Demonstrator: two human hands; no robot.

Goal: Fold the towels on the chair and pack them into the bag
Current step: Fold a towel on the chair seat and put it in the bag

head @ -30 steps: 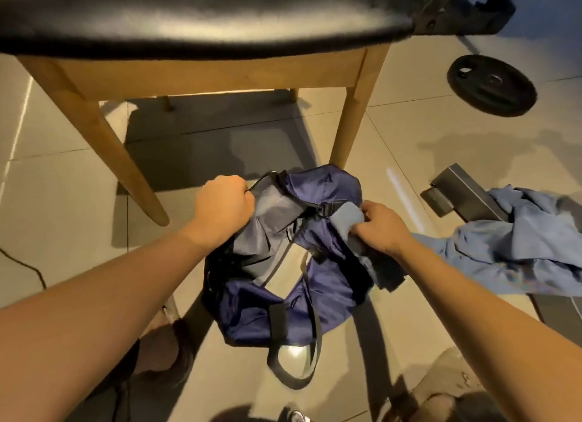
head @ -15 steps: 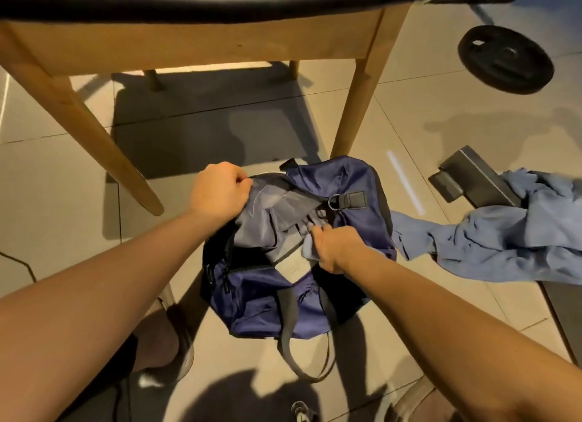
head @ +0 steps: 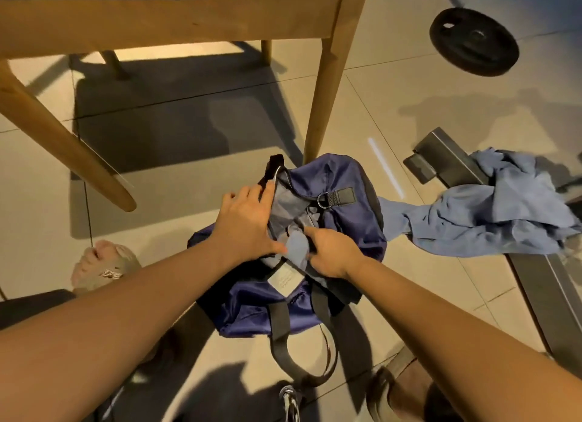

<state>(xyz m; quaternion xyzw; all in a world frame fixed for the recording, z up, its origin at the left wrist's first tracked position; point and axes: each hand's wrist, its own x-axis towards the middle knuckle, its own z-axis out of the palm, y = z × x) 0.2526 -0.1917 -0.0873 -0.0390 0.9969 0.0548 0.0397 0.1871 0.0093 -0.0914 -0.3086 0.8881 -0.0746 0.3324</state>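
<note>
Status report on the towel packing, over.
Left hand flat on rim of the bag. Right hand grips blue towel at the opening. Another blue cloth loose on floor beside it; nothing blocking.

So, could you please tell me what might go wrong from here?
The right hand grips the light blue towel bunched at the bag mouth, so its fold may come undone. The left hand rests on the rim; the soft opening could sag shut. The other blue cloth lies crumpled across a metal bar and might snag.
</note>
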